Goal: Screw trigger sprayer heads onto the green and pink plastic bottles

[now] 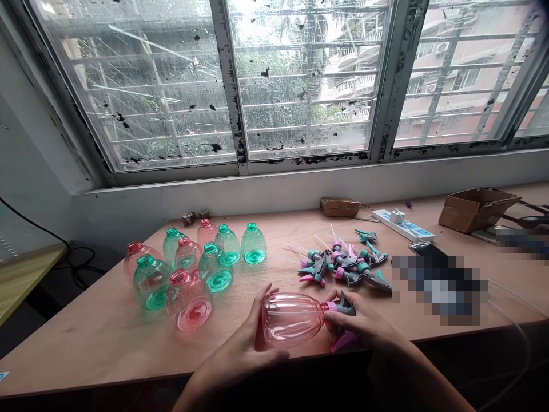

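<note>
A clear pink spray bottle (291, 320) lies sideways in the air above the table's front edge, its base to the left. My left hand (253, 340) is wrapped around the base end. At the neck, my right hand (358, 317) grips the grey and pink trigger sprayer head (343, 306), which sits on the bottle's mouth; its pink trigger points down. Whether the collar is screwed tight I cannot tell. Behind my right hand lies a pile of trigger sprayer heads (343, 263) in grey, pink and green, with thin dip tubes. Several open-necked pink and green bottles (189, 303) stand on the left.
The wooden table (107, 337) runs beneath a barred window. A power strip (403, 224) with a plug, a phone (433, 254), an open cardboard box (476, 209) and a small brown box (340, 206) lie towards the back and right. White cables hang over the right edge.
</note>
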Tool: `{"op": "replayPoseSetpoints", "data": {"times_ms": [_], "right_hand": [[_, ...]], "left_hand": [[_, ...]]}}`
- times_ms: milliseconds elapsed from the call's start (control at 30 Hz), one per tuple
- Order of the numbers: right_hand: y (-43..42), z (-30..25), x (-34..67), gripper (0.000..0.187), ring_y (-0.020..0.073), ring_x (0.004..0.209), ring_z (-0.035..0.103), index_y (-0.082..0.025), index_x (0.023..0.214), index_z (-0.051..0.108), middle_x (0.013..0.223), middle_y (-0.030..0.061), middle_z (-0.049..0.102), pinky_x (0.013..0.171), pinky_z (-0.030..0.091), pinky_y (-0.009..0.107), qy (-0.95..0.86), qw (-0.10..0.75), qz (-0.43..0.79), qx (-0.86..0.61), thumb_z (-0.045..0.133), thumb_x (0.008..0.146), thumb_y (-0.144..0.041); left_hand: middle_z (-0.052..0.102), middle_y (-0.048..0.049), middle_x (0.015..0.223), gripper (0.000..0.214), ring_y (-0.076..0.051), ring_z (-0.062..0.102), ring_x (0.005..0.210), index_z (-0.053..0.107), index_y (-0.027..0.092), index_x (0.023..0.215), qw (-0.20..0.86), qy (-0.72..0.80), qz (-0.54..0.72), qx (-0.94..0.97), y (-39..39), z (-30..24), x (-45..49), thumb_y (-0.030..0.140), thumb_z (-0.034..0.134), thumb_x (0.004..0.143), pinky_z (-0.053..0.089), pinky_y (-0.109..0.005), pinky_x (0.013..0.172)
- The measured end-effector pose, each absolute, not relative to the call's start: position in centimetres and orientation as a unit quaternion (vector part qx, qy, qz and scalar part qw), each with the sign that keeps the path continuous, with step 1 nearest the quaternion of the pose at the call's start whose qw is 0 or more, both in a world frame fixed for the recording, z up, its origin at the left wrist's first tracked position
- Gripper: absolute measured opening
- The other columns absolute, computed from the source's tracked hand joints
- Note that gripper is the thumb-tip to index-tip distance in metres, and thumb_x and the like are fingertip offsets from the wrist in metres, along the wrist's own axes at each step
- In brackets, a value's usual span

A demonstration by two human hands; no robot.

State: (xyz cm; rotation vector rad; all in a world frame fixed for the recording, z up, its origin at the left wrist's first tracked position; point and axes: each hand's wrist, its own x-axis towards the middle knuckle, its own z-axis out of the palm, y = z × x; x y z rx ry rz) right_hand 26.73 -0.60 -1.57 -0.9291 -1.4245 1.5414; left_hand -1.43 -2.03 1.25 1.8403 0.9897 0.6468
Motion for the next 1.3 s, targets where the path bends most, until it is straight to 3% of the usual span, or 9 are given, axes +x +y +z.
{"op": "replayPoseSetpoints", "data": {"times_ms": [100, 233, 500, 700, 933, 1133, 1300], "right_hand": [[-0.6, -1.7, 26.7, 0.041, 0.0164, 0.064, 0.064, -0.019, 0.092, 0.053, 0.071, -0.0009, 0.068, 0.064, 0.048, 0.03, -0.567, 0.412, 0.609, -0.371, 0.078, 0.079, -0.049], [-0.5, -1.9, 26.6, 0.043, 0.0167, 0.064, 0.064, -0.019, 0.091, 0.053, 0.072, -0.0004, 0.068, 0.064, 0.05, 0.031, -0.563, 0.409, 0.618, -0.367, 0.079, 0.077, -0.05], [-0.7, -1.7, 26.7, 0.044, 0.0171, 0.065, 0.064, -0.018, 0.091, 0.055, 0.073, -0.0003, 0.069, 0.065, 0.049, 0.03, -0.57, 0.414, 0.592, -0.391, 0.079, 0.076, -0.052], [-0.6, -1.7, 26.6, 0.046, 0.0176, 0.065, 0.064, -0.019, 0.092, 0.055, 0.072, -0.0008, 0.069, 0.065, 0.05, 0.03, -0.562, 0.411, 0.601, -0.392, 0.081, 0.074, -0.053], [-0.6, -1.9, 26.7, 0.041, 0.0167, 0.066, 0.064, -0.018, 0.094, 0.054, 0.073, -0.0004, 0.069, 0.066, 0.05, 0.03, -0.564, 0.412, 0.61, -0.374, 0.078, 0.08, -0.048], [-0.5, -2.0, 26.7, 0.043, 0.0166, 0.064, 0.063, -0.018, 0.092, 0.053, 0.071, -0.0011, 0.068, 0.064, 0.049, 0.029, -0.563, 0.415, 0.604, -0.382, 0.079, 0.078, -0.049], [-0.5, -1.9, 26.6, 0.041, 0.0167, 0.065, 0.064, -0.018, 0.092, 0.053, 0.072, -0.0005, 0.069, 0.065, 0.05, 0.03, -0.567, 0.414, 0.603, -0.378, 0.078, 0.079, -0.048]], "left_hand": [[0.011, -0.0075, 0.167, 0.113, -0.03, 0.011, 0.153, -0.002, 0.033, 0.157, 0.467, 0.395, 0.268, 0.744, -1.8, 0.9, -1.8, 0.044, 0.078, 0.079, 0.009, -0.048, 0.124], [0.013, -0.0076, 0.167, 0.084, -0.027, 0.014, 0.153, -0.001, 0.031, 0.158, 0.498, 0.396, 0.273, 0.721, -1.3, 0.4, -2.2, 0.051, 0.052, 0.096, 0.01, -0.049, 0.124], [0.007, -0.0097, 0.168, 0.123, -0.031, 0.012, 0.153, -0.013, 0.033, 0.156, 0.442, 0.413, 0.271, 0.749, -1.7, 0.6, -1.4, 0.038, 0.081, 0.077, 0.011, -0.049, 0.124], [0.011, -0.007, 0.168, 0.092, -0.028, 0.012, 0.153, -0.006, 0.033, 0.157, 0.476, 0.417, 0.272, 0.725, -1.8, 1.2, -1.4, 0.045, 0.06, 0.093, 0.01, -0.049, 0.124], [0.006, -0.0102, 0.168, 0.122, -0.032, 0.01, 0.153, -0.012, 0.033, 0.156, 0.437, 0.419, 0.28, 0.745, -1.9, 0.8, -1.0, 0.039, 0.081, 0.077, 0.009, -0.05, 0.124], [0.011, -0.008, 0.167, 0.091, -0.029, 0.013, 0.153, -0.006, 0.033, 0.157, 0.509, 0.401, 0.292, 0.703, -1.6, 1.0, -1.5, 0.052, 0.056, 0.094, 0.009, -0.05, 0.124], [0.017, -0.0074, 0.167, 0.113, -0.03, 0.018, 0.152, -0.006, 0.033, 0.157, 0.493, 0.41, 0.295, 0.708, -1.3, 0.2, -1.6, 0.042, 0.077, 0.08, 0.011, -0.048, 0.125]]}}
